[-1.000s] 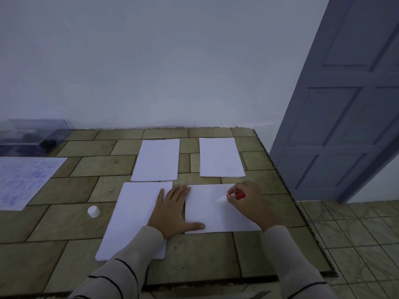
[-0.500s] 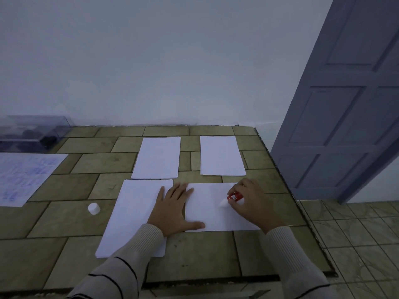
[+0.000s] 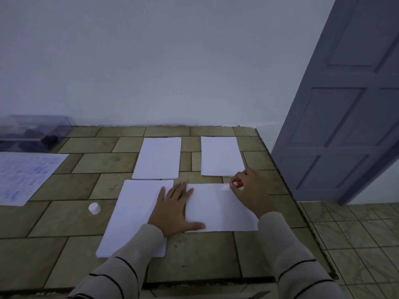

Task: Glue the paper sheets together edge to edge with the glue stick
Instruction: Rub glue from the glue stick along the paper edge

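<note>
Four white sheets lie on the tiled counter. My left hand (image 3: 175,210) presses flat, fingers spread, across the gap between the near left sheet (image 3: 133,214) and the near right sheet (image 3: 218,209). My right hand (image 3: 251,190) grips a red glue stick (image 3: 236,183), whose white tip touches the near right sheet close to its far right corner. Two more sheets lie behind: the far left sheet (image 3: 158,158) and the far right sheet (image 3: 220,156). The glue stick's white cap (image 3: 94,208) stands on the counter to the left.
A printed sheet with blue writing (image 3: 26,175) lies at the far left. A clear plastic box (image 3: 32,132) sits at the back left against the wall. The counter edge (image 3: 280,175) runs along the right, with a grey door (image 3: 345,104) and tiled floor beyond.
My right hand has slid the glue stick away from me along the near right sheet, towards its far edge. My left hand has stayed flat in place.
</note>
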